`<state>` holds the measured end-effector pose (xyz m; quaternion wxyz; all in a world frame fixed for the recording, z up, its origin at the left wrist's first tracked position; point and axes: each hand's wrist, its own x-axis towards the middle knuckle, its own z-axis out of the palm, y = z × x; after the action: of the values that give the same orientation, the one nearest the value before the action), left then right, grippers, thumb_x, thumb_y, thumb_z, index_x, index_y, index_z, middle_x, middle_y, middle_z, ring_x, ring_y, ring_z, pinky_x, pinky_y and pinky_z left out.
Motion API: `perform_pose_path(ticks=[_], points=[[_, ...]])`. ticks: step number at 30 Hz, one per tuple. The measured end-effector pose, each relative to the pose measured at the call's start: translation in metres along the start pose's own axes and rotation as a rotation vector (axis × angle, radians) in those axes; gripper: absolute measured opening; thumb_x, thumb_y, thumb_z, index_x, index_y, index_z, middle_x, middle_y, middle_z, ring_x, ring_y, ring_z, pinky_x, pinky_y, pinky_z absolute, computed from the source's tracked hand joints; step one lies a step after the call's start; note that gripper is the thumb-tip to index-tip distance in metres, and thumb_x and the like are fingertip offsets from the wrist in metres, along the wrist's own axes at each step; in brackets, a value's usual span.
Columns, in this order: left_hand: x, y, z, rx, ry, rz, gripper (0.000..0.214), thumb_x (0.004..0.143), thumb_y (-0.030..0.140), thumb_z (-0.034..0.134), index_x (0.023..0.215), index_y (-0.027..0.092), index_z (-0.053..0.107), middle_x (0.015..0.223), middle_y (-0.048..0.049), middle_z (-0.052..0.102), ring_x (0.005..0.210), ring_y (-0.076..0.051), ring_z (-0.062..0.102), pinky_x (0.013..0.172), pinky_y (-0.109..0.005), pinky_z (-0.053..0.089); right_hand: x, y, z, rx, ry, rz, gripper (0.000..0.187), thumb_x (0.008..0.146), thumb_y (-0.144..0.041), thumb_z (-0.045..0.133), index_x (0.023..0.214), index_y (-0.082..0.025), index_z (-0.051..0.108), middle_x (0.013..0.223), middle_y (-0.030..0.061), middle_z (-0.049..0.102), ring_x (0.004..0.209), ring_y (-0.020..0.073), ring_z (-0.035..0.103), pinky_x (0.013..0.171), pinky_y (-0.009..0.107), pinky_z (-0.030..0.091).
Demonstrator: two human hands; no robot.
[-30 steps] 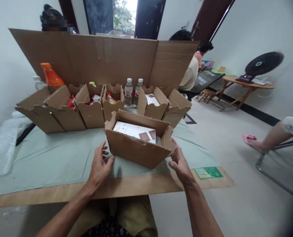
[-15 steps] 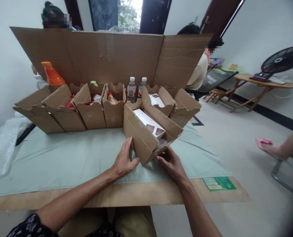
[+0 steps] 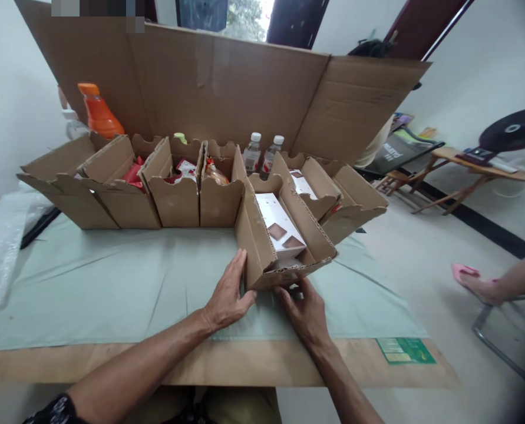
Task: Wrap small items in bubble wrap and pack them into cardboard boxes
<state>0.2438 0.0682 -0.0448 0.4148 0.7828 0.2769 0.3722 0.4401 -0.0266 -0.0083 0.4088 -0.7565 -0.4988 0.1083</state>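
A cardboard bin (image 3: pixel 257 244) with an open top stands pulled forward from the row, its front slightly angled to my right. Inside it lies a white box (image 3: pixel 273 219) with brown square pictures. My left hand (image 3: pixel 229 294) is against the bin's left side, fingers stretched along the wall and thumb by the front corner. Low at the bin's front edge, my right hand (image 3: pixel 304 309) grips with bent fingers; some fingertips are hidden under the cardboard.
More cardboard bins (image 3: pixel 178 203) line the table, several holding packets. Two clear bottles (image 3: pixel 252 154) and an orange bottle (image 3: pixel 101 115) stand behind. A tall cardboard panel (image 3: pixel 244 76) rises at the back. Bubble wrap (image 3: pixel 1 253) lies left; a fan (image 3: pixel 509 132) stands far right.
The bin has turned so that its front faces me more squarely. Both hands have stayed at it, the right one moving with its front edge. The camera view has shifted.
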Motion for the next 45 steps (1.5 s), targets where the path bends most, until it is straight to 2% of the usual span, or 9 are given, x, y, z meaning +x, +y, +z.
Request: perform_pose_path(ticks=[8, 14, 19, 23, 27, 32, 36, 42, 45], points=[[-0.003, 0.007, 0.000, 0.018, 0.017, 0.033, 0.083, 0.088, 0.016, 0.059, 0.164, 0.020, 0.026, 0.170, -0.0162, 0.030, 0.159, -0.032, 0.028, 0.128, -0.058, 0.029, -0.008, -0.004, 0.001, -0.043, -0.002, 0.026, 0.040, 0.083, -0.059, 0.061, 0.096, -0.021, 0.063, 0.085, 0.0078, 0.075, 0.066, 0.0235, 0.068, 0.060, 0.034, 0.052], [0.013, 0.001, -0.007, -0.048, 0.166, -0.090, 0.064, 0.091, 0.019, 0.055, 0.154, 0.020, 0.044, 0.147, -0.0163, 0.057, 0.135, -0.030, 0.058, 0.116, -0.054, 0.048, 0.048, -0.019, 0.010, -0.356, -0.024, 0.081, 0.029, 0.084, -0.051, 0.064, 0.091, -0.023, 0.069, 0.082, 0.0078, 0.078, 0.081, 0.0280, 0.073, 0.067, 0.033, 0.047], [0.016, 0.001, -0.013, -0.110, 0.183, -0.206, 0.068, 0.089, 0.023, 0.058, 0.154, 0.018, 0.040, 0.143, -0.0184, 0.056, 0.119, -0.027, 0.065, 0.099, -0.047, 0.059, 0.080, -0.035, 0.021, -0.342, -0.094, 0.005, 0.029, 0.094, -0.041, 0.055, 0.079, -0.023, 0.072, 0.075, 0.0084, 0.077, 0.076, 0.0250, 0.073, 0.066, 0.032, 0.046], [0.013, 0.001, -0.011, -0.089, 0.173, -0.193, 0.068, 0.086, 0.019, 0.058, 0.152, 0.016, 0.042, 0.143, -0.0189, 0.056, 0.121, -0.028, 0.064, 0.099, -0.047, 0.058, 0.069, -0.046, 0.039, -0.215, -0.250, -0.194, 0.023, 0.090, -0.035, 0.063, 0.107, -0.025, 0.076, 0.103, 0.0049, 0.080, 0.094, 0.0211, 0.074, 0.082, 0.030, 0.055], [0.012, 0.001, -0.008, -0.057, 0.173, -0.177, 0.069, 0.084, 0.016, 0.058, 0.151, 0.018, 0.043, 0.139, -0.0162, 0.058, 0.119, -0.027, 0.064, 0.103, -0.048, 0.056, 0.073, -0.046, 0.051, -0.156, -0.266, -0.258, 0.056, 0.087, -0.033, 0.065, 0.142, -0.021, 0.060, 0.145, 0.0129, 0.064, 0.132, 0.0282, 0.061, 0.101, 0.042, 0.055], [0.014, 0.002, -0.009, -0.028, 0.168, -0.150, 0.065, 0.083, 0.013, 0.057, 0.147, 0.018, 0.047, 0.137, -0.0159, 0.059, 0.122, -0.028, 0.064, 0.107, -0.049, 0.054, 0.078, -0.047, 0.042, -0.042, -0.302, -0.235, 0.056, 0.086, -0.033, 0.063, 0.141, -0.021, 0.061, 0.140, 0.0142, 0.067, 0.109, 0.0263, 0.072, 0.094, 0.044, 0.058], [0.014, 0.001, -0.009, -0.009, 0.161, -0.116, 0.056, 0.080, 0.010, 0.058, 0.135, 0.019, 0.058, 0.137, -0.0154, 0.060, 0.130, -0.030, 0.059, 0.113, -0.052, 0.049, 0.080, -0.083, 0.035, 0.035, -0.277, -0.288, 0.046, 0.091, -0.032, 0.058, 0.135, -0.021, 0.063, 0.117, 0.0092, 0.077, 0.090, 0.0202, 0.073, 0.086, 0.036, 0.058], [0.015, -0.004, -0.006, -0.031, 0.215, -0.125, 0.040, 0.077, 0.010, 0.059, 0.115, 0.018, 0.068, 0.131, -0.0145, 0.064, 0.111, -0.027, 0.067, 0.095, -0.048, 0.059, 0.139, -0.175, 0.055, -0.172, -0.248, -0.382, 0.074, 0.094, -0.024, 0.053, 0.164, -0.019, 0.027, 0.098, 0.0042, 0.078, 0.088, 0.0228, 0.072, 0.092, 0.039, 0.054], [0.020, -0.002, -0.010, -0.030, 0.300, -0.133, 0.031, 0.079, 0.009, 0.055, 0.104, 0.017, 0.070, 0.117, -0.0126, 0.067, 0.103, -0.024, 0.069, 0.085, -0.040, 0.061, 0.166, -0.201, 0.068, -0.398, -0.257, -0.325, 0.057, 0.095, -0.022, 0.054, 0.151, -0.018, 0.050, 0.103, 0.0105, 0.078, 0.101, 0.0289, 0.072, 0.095, 0.044, 0.053]])
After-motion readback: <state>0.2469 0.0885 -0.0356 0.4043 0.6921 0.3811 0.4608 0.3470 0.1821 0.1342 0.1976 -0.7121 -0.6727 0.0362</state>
